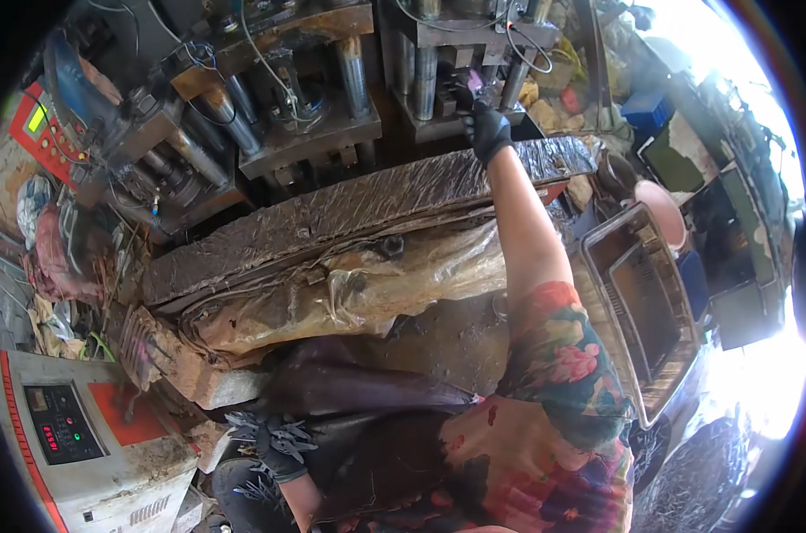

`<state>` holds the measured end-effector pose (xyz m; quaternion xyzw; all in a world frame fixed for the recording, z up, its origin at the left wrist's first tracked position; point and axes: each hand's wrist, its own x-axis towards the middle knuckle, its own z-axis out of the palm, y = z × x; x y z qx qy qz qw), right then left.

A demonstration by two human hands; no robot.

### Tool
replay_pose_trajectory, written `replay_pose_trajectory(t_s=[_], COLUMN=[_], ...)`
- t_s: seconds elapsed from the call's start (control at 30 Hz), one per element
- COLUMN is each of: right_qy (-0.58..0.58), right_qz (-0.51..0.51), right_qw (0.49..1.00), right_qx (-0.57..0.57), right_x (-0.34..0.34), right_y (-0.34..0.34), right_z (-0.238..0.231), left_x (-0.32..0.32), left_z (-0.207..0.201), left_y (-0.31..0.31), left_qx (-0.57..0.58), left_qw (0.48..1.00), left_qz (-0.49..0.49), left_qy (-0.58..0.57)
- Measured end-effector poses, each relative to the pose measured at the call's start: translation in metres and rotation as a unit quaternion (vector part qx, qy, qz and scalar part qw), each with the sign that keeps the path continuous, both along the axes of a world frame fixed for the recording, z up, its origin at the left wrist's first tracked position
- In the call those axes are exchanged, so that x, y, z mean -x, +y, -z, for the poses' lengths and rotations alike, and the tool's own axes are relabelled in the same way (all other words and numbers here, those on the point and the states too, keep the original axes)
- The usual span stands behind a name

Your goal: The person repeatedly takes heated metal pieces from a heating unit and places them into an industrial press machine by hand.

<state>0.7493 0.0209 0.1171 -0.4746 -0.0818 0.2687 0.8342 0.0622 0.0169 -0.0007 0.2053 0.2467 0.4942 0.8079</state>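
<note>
My right hand (488, 133), in a black glove, reaches forward to the press (460, 35) at the upper right. Its fingers are curled at the press opening, and what they hold is too small to make out. A small pinkish-purple patch (475, 82) shows just beyond the fingertips; its kind is unclear. Low on the left, my left hand (279, 457), also black-gloved, is closed round a bunch of thin grey metal pieces (289, 433) that stick out between the fingers. More such pieces lie under it in a dark round container (230, 497).
A long, dark, wrapped ledge (305, 222) runs between me and the presses. Another press (287, 80) stands left of the right one. A control box (65, 435) stands lower left, a red panel (43, 129) upper left. A plastic crate (647, 409) is at my right.
</note>
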Motion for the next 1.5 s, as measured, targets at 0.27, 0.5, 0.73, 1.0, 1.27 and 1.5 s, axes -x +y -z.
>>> replay_pose_trajectory(t_s=[0.27,0.5,0.73,1.0,1.27,1.5], right_qy=[0.023,-0.193,-0.243,-0.184,-0.071,0.123], right_qz=[0.045,0.072,-0.075,-0.098,-0.224,-0.241], right_qw=[0.998,0.915,0.71,0.959,0.971,0.962], right_qx=[-0.043,0.346,0.657,0.191,0.054,-0.019], right_x=[-0.005,0.108,0.153,0.215,0.243,0.24], right_y=[-0.054,-0.158,-0.182,-0.079,0.032,0.157], right_z=[0.002,0.001,-0.01,-0.005,-0.016,-0.01], left_x=[-0.009,0.006,0.025,0.019,0.021,0.028], left_z=[-0.007,0.0,0.022,-0.004,0.005,-0.005], left_y=[-0.004,-0.001,0.001,-0.012,-0.008,-0.011], left_qx=[0.016,0.008,0.013,-0.006,0.002,0.023], left_qw=[0.999,0.999,0.999,0.999,1.0,0.997], left_qz=[0.019,0.034,0.024,-0.02,0.008,0.007], left_qy=[0.02,0.019,-0.044,-0.035,0.008,-0.078])
